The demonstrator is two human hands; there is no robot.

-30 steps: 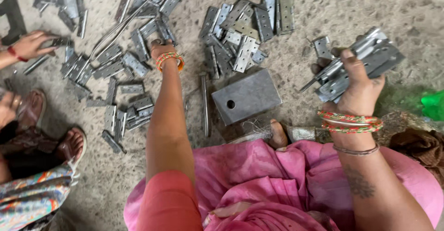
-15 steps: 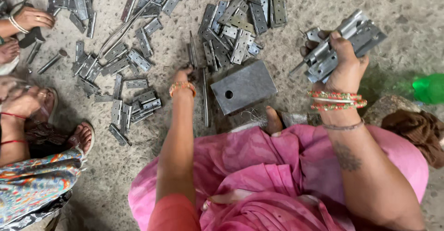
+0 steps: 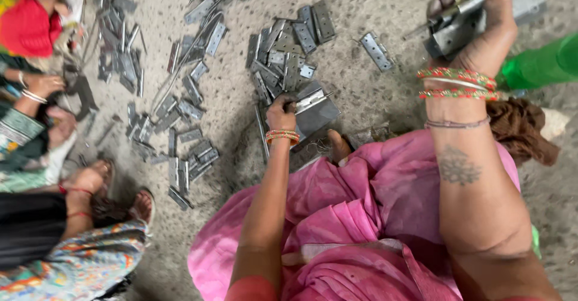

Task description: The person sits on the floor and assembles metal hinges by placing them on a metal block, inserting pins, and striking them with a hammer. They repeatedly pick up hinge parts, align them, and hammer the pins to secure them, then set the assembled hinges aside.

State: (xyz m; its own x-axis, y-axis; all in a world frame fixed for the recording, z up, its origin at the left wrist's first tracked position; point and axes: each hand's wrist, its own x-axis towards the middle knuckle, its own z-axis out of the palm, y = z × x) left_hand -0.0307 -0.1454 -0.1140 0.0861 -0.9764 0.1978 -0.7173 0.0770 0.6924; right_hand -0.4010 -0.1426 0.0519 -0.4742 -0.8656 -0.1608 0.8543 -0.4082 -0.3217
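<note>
Since half a second ago, the left hand [image 3: 282,111] is now sitting on a hinge [image 3: 312,102] at the near edge of the grey block [image 3: 318,115], where before it was hovering over the floor just left of that block. Its fingers are curling onto the hinge's left end, and the hinge is lying flat across the block's top corner. The right hand [image 3: 478,27] is staying raised at the upper right, clamped around a bundle of hinges [image 3: 481,12] whose ends are sticking out past the fingers on both sides; it is sitting a little higher and further right in view than before. The two hands are well apart.

Beyond the block, a heap of hinges [image 3: 288,51] is lying on the rough concrete floor [image 3: 385,102], with one loose hinge [image 3: 377,51] off to its right. More hinges [image 3: 180,114] are scattering across the floor to the left. Pink cloth [image 3: 361,217] is covering the person's lap below the block, with a toe showing at its edge. A green bottle [image 3: 539,66] is lying at the right edge beside brown cloth [image 3: 521,129]. Other people's hands and sandalled feet [image 3: 99,186] are showing along the left edge.
</note>
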